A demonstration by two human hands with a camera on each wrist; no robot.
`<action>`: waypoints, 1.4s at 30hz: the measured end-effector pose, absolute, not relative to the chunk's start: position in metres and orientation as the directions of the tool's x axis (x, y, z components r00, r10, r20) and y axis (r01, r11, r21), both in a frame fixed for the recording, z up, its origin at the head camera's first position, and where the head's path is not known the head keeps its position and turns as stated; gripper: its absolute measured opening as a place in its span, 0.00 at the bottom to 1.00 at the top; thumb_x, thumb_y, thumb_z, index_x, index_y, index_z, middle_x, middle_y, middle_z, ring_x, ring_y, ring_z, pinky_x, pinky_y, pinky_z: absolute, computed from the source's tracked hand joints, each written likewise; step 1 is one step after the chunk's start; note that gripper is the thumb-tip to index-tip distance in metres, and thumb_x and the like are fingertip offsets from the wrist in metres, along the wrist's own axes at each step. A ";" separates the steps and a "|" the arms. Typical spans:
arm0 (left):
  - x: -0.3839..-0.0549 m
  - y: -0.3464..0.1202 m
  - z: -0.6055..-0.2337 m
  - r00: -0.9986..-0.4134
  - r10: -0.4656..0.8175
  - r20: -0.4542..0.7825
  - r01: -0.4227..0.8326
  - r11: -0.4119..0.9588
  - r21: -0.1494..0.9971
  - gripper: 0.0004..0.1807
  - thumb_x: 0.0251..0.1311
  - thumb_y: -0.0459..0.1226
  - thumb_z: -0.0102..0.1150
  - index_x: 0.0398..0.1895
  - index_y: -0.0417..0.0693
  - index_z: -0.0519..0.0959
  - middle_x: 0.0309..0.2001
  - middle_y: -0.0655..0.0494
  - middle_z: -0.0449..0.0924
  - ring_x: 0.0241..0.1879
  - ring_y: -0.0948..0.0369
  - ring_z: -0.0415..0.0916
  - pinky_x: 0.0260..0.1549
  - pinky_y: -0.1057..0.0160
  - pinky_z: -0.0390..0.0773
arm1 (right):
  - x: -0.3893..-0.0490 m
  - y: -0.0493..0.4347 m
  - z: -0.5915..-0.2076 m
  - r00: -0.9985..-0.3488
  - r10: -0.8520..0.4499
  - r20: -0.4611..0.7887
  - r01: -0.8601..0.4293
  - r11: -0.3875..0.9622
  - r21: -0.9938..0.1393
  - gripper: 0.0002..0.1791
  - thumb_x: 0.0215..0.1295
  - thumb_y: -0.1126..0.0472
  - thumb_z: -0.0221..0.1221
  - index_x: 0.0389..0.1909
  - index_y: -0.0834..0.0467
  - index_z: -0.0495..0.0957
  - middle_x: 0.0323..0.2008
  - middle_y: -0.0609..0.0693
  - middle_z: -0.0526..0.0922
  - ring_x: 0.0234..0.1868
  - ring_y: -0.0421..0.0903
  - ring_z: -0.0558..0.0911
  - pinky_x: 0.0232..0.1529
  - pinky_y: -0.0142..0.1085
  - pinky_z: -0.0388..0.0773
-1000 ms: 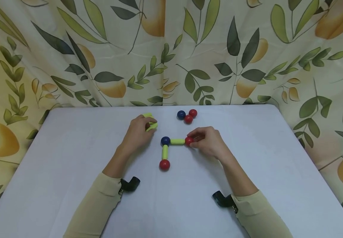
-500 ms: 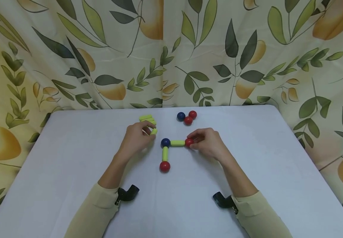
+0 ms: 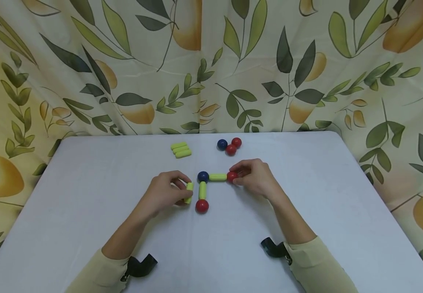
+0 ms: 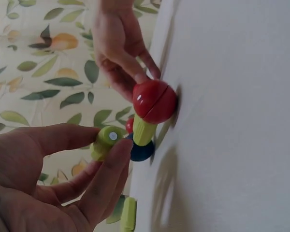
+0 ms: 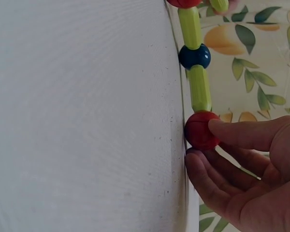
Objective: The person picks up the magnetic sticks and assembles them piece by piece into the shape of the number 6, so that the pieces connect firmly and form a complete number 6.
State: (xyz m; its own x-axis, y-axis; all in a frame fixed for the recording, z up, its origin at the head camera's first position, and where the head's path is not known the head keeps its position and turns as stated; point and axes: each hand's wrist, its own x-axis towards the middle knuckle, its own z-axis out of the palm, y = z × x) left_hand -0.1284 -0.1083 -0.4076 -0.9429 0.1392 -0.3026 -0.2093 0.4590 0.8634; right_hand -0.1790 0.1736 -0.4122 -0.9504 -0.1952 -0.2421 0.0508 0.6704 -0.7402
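Note:
My left hand [image 3: 165, 189] pinches a yellow-green magnetic rod [image 3: 189, 192] between thumb and fingers, just left of a joined L-shape on the table. In the left wrist view a pale round magnet shows on the end of the held rod [image 4: 106, 141]. A blue ball [image 3: 203, 176] forms the L's corner. One rod [image 3: 218, 177] runs right from it to a red ball [image 3: 232, 176]; another rod [image 3: 202, 190] runs toward me to a second red ball [image 3: 202, 206]. My right hand [image 3: 256, 178] holds the right-end red ball [image 5: 201, 130] with thumb and fingers.
Several loose yellow-green rods [image 3: 180, 149] lie side by side at the back left of the white table [image 3: 123, 162]. Behind the L, a loose blue ball [image 3: 222, 144] and two red balls [image 3: 231, 149] sit together. A leaf-patterned curtain [image 3: 182, 81] hangs beyond the table's far edge.
My left hand has picked one rod out of the loose group and brought it toward me, beside the L. My right hand stays on the red ball.

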 end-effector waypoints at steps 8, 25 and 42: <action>-0.110 -0.107 -0.412 -0.934 0.133 -0.332 -0.254 0.406 0.878 0.15 0.56 0.32 0.74 0.46 0.47 0.82 0.36 0.48 0.82 0.25 0.55 0.86 0.31 0.60 0.87 | -0.179 0.174 -0.412 -0.952 -0.204 -0.227 0.031 0.676 -0.737 0.16 0.64 0.65 0.71 0.53 0.56 0.87 0.45 0.53 0.89 0.46 0.51 0.83 0.47 0.38 0.79; -0.092 -0.104 -0.414 -0.926 0.161 -0.341 -0.250 0.415 0.875 0.13 0.55 0.31 0.74 0.42 0.44 0.81 0.35 0.48 0.81 0.23 0.56 0.86 0.30 0.60 0.87 | -0.179 0.173 -0.413 -0.955 -0.202 -0.219 0.023 0.681 -0.732 0.16 0.64 0.65 0.70 0.53 0.57 0.87 0.45 0.54 0.89 0.47 0.51 0.83 0.48 0.39 0.80; -0.078 -0.091 -0.420 -0.891 0.242 -0.383 -0.215 0.519 0.827 0.15 0.53 0.34 0.76 0.40 0.44 0.78 0.30 0.54 0.83 0.22 0.60 0.85 0.31 0.62 0.83 | -0.178 0.173 -0.412 -0.954 -0.201 -0.222 0.027 0.681 -0.732 0.16 0.64 0.65 0.70 0.53 0.57 0.87 0.45 0.54 0.90 0.49 0.52 0.84 0.49 0.40 0.81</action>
